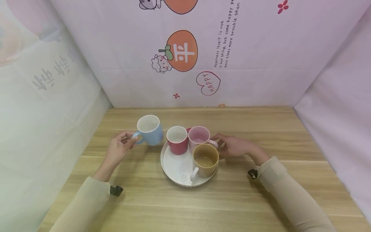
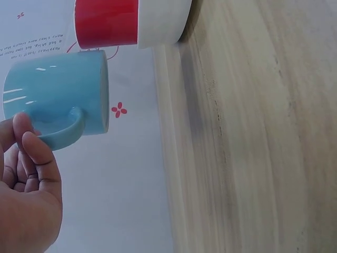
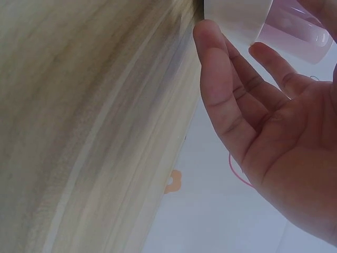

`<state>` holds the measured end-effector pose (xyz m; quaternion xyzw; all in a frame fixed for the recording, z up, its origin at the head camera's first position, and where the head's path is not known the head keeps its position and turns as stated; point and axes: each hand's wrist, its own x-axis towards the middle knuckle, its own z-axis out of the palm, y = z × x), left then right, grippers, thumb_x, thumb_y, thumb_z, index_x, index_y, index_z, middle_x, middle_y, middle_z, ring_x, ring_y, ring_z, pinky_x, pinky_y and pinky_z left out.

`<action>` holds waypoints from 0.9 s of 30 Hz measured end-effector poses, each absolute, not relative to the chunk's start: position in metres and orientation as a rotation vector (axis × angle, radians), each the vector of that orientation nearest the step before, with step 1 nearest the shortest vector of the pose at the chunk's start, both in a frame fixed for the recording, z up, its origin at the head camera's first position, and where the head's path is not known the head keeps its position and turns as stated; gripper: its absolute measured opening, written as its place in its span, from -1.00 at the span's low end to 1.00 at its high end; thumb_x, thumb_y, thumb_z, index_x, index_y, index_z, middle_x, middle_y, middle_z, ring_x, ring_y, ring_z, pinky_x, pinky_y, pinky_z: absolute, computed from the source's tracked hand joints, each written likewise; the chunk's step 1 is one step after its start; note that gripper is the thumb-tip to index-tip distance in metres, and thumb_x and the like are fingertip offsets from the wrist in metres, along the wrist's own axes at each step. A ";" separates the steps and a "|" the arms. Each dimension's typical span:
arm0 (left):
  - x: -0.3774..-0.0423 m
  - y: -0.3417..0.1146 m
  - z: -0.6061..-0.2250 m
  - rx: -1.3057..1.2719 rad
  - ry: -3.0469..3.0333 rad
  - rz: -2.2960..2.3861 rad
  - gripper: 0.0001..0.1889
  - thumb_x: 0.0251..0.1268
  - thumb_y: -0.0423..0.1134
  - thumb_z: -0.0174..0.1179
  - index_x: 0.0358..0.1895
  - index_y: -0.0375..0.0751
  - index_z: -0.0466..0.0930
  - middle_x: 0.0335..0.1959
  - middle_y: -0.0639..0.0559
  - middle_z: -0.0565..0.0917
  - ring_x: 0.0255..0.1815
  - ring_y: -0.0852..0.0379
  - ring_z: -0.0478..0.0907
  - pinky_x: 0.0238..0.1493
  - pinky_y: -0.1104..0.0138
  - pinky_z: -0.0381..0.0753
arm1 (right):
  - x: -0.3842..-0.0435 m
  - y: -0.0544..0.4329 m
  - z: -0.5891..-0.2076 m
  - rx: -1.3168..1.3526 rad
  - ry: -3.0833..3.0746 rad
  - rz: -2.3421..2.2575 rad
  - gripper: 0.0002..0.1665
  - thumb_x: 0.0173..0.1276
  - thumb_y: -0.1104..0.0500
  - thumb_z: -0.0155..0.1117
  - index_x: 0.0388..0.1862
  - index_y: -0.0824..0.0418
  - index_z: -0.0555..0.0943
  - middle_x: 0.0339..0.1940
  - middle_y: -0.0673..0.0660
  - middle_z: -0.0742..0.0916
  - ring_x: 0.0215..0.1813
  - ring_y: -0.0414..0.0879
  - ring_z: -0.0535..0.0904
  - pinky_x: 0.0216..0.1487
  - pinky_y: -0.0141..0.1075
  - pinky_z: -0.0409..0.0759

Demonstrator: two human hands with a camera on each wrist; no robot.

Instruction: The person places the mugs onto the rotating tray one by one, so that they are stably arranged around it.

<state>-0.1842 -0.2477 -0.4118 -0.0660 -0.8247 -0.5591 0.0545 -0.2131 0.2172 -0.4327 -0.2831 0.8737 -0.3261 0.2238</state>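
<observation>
My left hand [image 1: 121, 143] pinches the handle of a light blue mug [image 2: 58, 92], which hangs above the table, left of a round white tray [image 1: 174, 170]. My right hand [image 1: 232, 146] is at the tray's right side, by the handle of a pink mug [image 1: 198, 134]. In the right wrist view its fingers are loosely extended near the tray's wall, gripping nothing; whether a fingertip touches the tray, I cannot tell. A red mug [image 1: 178, 146] with a white inside and a tan mug [image 1: 205, 158] with a white handle also stand on the tray.
The wooden table [image 1: 162, 209] runs back to a printed white cloth wall [image 1: 130, 80]. More cloth hangs at the left [image 1: 34, 122] and right [image 1: 342, 106] sides. A dark clip-like piece sits at each sleeve cuff.
</observation>
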 end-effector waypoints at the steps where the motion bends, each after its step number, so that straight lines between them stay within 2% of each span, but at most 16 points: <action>1: -0.183 -0.249 -0.412 -0.218 -2.500 -1.700 -0.77 0.36 -0.24 0.30 -0.18 -0.40 0.59 -0.31 0.14 0.55 -0.38 0.26 0.65 -0.38 0.47 0.63 | -0.213 0.217 -0.433 -0.780 2.414 -0.898 -0.21 0.24 0.05 0.48 0.39 0.03 0.33 0.13 0.22 0.68 0.10 0.08 0.66 0.13 -0.09 0.68; 2: -0.181 -0.250 -0.412 -0.239 -2.503 -1.695 -0.72 0.36 -0.23 0.30 -0.16 -0.45 0.57 -0.32 0.15 0.54 -0.40 0.28 0.64 -0.37 0.46 0.64 | -0.213 0.217 -0.433 -0.779 2.416 -0.897 -0.21 0.24 0.05 0.48 0.39 0.03 0.33 0.13 0.23 0.68 0.10 0.08 0.66 0.13 -0.09 0.68; 5: -0.178 -0.252 -0.414 -0.314 -2.475 -1.708 -0.76 0.37 -0.29 0.28 -0.17 -0.47 0.56 -0.36 0.15 0.54 -0.44 0.30 0.62 -0.35 0.46 0.66 | -0.211 0.217 -0.432 -0.771 2.422 -0.891 -0.21 0.24 0.06 0.47 0.40 0.03 0.33 0.13 0.24 0.68 0.08 0.08 0.67 0.13 -0.08 0.68; 12: -0.167 -0.259 -0.419 -0.392 -2.473 -1.700 -0.83 0.37 -0.35 0.25 -0.17 -0.45 0.57 -0.38 0.18 0.56 -0.48 0.23 0.59 -0.39 0.47 0.63 | -0.210 0.216 -0.432 -0.770 2.418 -0.896 -0.23 0.25 0.11 0.47 0.39 0.06 0.33 0.12 0.24 0.68 0.09 0.11 0.66 0.14 -0.05 0.67; 19: -0.157 -0.260 -0.421 -0.423 -2.491 -1.689 -0.89 0.36 -0.39 0.25 -0.22 -0.40 0.56 -0.42 0.21 0.56 -0.51 0.28 0.54 -0.44 0.43 0.59 | -0.209 0.216 -0.432 -0.799 2.436 -0.901 -0.24 0.23 0.11 0.47 0.37 0.11 0.36 0.08 0.25 0.70 0.05 0.12 0.67 0.10 -0.04 0.68; 25: -0.154 -0.260 -0.422 -0.474 -2.518 -1.698 -0.92 0.35 -0.39 0.26 -0.23 -0.34 0.57 -0.37 0.22 0.59 -0.49 0.08 0.58 -0.40 0.42 0.62 | -0.210 0.217 -0.433 -0.798 2.445 -0.884 -0.23 0.24 0.09 0.47 0.38 0.10 0.35 0.07 0.25 0.70 0.05 0.12 0.68 0.11 -0.04 0.68; 27: -0.153 -0.259 -0.422 -0.517 -2.518 -1.698 -0.95 0.35 -0.41 0.25 -0.22 -0.33 0.58 -0.35 0.21 0.61 -0.49 0.08 0.57 -0.40 0.41 0.62 | -0.211 0.217 -0.433 -0.801 2.446 -0.884 -0.23 0.24 0.10 0.46 0.38 0.11 0.35 0.07 0.25 0.70 0.04 0.12 0.68 0.11 -0.04 0.68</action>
